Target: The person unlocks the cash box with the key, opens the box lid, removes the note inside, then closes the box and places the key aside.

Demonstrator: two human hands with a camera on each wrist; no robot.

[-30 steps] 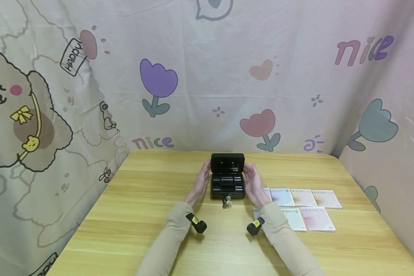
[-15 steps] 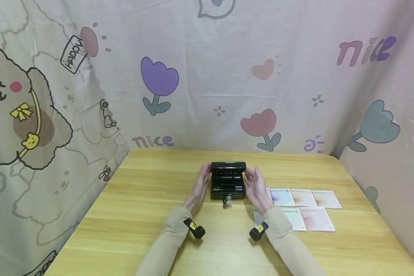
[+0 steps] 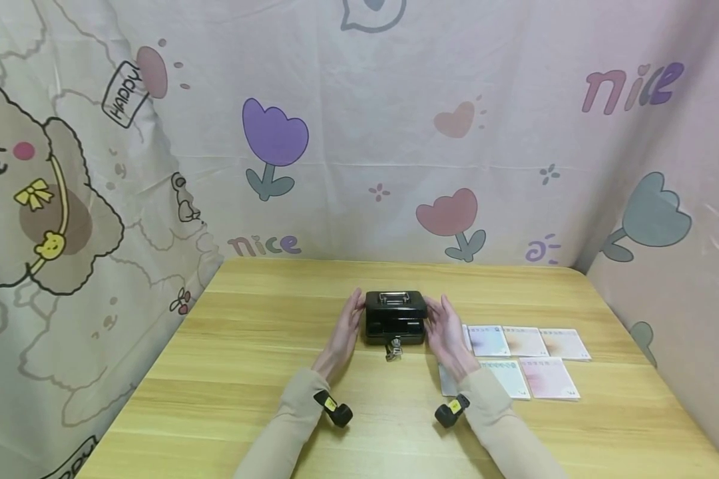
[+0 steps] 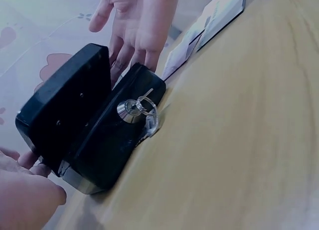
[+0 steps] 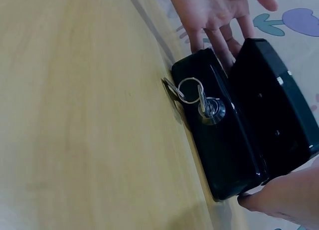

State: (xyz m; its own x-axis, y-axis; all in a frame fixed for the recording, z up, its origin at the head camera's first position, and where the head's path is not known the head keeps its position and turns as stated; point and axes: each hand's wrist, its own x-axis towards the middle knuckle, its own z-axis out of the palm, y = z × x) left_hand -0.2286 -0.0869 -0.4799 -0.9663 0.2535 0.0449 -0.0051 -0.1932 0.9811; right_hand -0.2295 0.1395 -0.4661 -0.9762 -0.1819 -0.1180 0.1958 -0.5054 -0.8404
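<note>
A small black cash box stands on the table, its lid tilted partway down over the tray, with a metal handle on top. A bunch of keys hangs from the round front lock. My left hand lies along the box's left side, fingers extended near the lid's hinge end. On the right side my right hand mirrors it, fingers fairly straight by the lid. Both hands' fingertips are partly hidden behind the box in the wrist views.
Stacks of printed notes lie in two rows to the right, among them a pink stack and a blue one. My right forearm covers part of them. A patterned cloth hangs behind the wooden table.
The lid has swung down from upright to a low forward tilt, so its handle now shows. Both hands stay beside the box and have shifted slightly toward me.
</note>
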